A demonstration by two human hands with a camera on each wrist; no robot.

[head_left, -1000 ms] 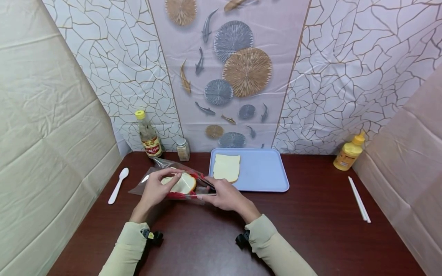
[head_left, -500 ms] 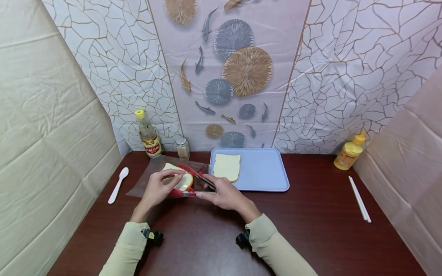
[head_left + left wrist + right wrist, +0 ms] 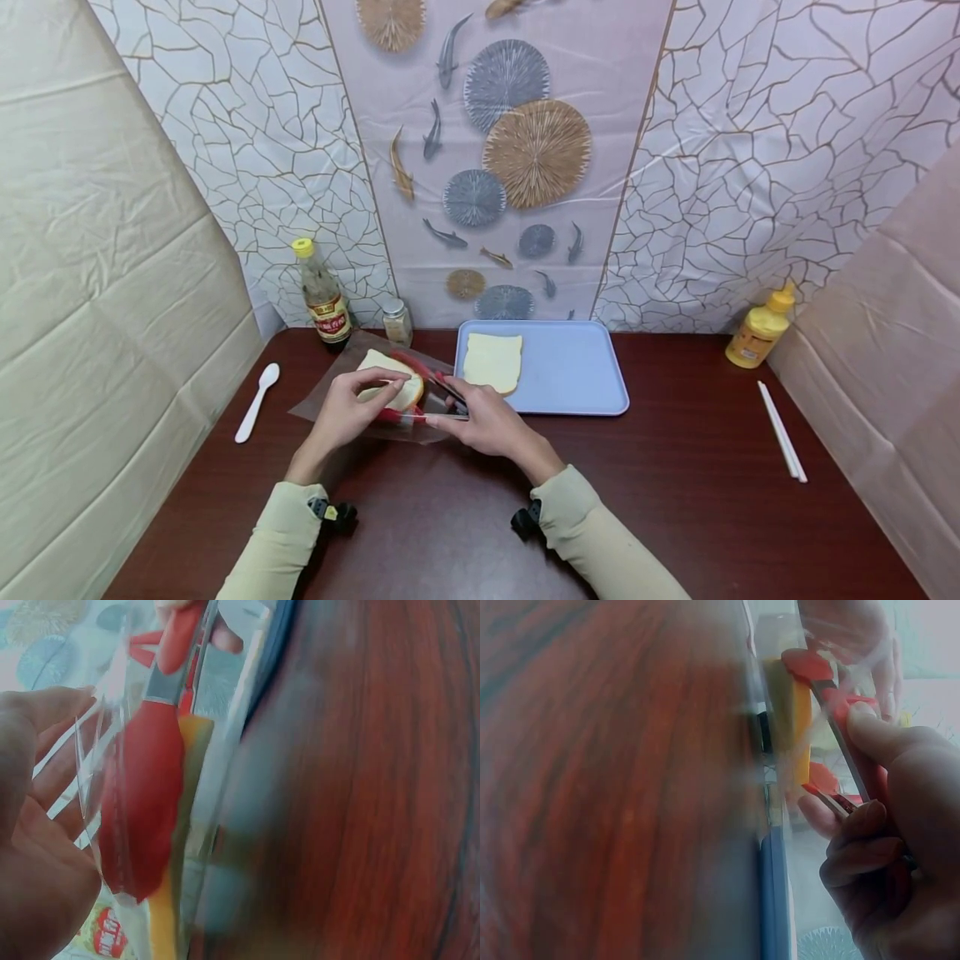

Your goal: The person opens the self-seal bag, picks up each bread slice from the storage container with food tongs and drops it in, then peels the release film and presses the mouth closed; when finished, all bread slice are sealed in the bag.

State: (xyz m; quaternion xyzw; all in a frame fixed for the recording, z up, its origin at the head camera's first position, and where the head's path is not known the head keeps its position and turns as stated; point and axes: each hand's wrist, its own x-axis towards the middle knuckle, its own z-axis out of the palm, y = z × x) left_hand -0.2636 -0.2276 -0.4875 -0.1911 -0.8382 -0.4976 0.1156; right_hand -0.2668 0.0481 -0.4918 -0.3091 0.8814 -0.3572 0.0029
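Observation:
In the head view my left hand [image 3: 347, 408] pinches the mouth of a clear plastic bag [image 3: 318, 402] between thumb and fingers. My right hand [image 3: 491, 423] grips a pair of red-tipped tongs [image 3: 142, 795] whose ends reach into the bag. A bread slice [image 3: 384, 362] with a yellow-brown crust lies between the tongs' heads, partly behind my left fingers. In the right wrist view the thumb presses one tong arm and curled fingers hold the other. Another bread slice [image 3: 492, 363] lies flat on the left part of a light blue tray [image 3: 570, 367].
Behind the bag stand a yellow-capped sauce bottle [image 3: 327, 304] and a small shaker jar [image 3: 397, 322]. A white spoon [image 3: 257, 403] lies at the left. On the right are a yellow squeeze bottle [image 3: 761, 329] and white chopsticks [image 3: 782, 432].
The bag's loose left end has swung slightly to the right and its film has shifted about the bread. Both hands have stayed almost in place, keeping their holds.

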